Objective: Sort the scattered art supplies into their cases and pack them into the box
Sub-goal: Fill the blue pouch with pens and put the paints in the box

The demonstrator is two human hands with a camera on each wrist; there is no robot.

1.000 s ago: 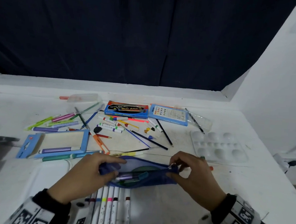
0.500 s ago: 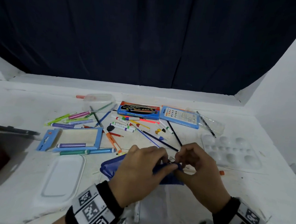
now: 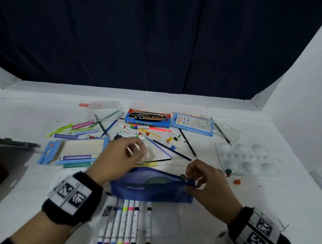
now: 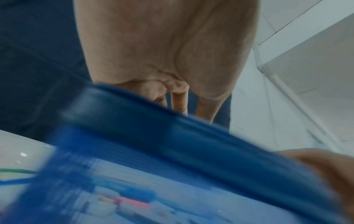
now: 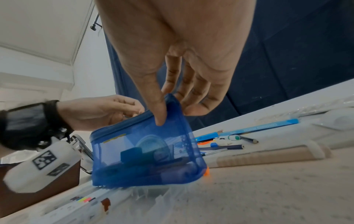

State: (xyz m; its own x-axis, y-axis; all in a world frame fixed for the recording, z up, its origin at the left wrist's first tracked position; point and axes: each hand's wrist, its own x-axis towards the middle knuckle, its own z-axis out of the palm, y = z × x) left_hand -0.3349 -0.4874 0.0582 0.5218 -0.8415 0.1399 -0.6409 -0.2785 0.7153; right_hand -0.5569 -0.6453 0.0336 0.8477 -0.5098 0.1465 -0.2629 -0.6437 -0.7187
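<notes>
Your left hand [image 3: 122, 153] has left the blue pouch [image 3: 152, 186] and now hovers above it, fingers loosely curled, holding nothing. Your right hand [image 3: 207, 180] still pinches the pouch's right end.

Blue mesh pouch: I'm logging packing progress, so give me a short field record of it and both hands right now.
pouch: blue mesh pouch standing on the white table, zipper pull at its right end
contents: several items inside, blurred through the mesh
right hand: right hand pinches the pouch's right end by the zipper pull
left hand: left hand raised behind the pouch, blurred, fingers loosely curled, holding nothing visible
nearby: marker set in front of the pouch
</notes>
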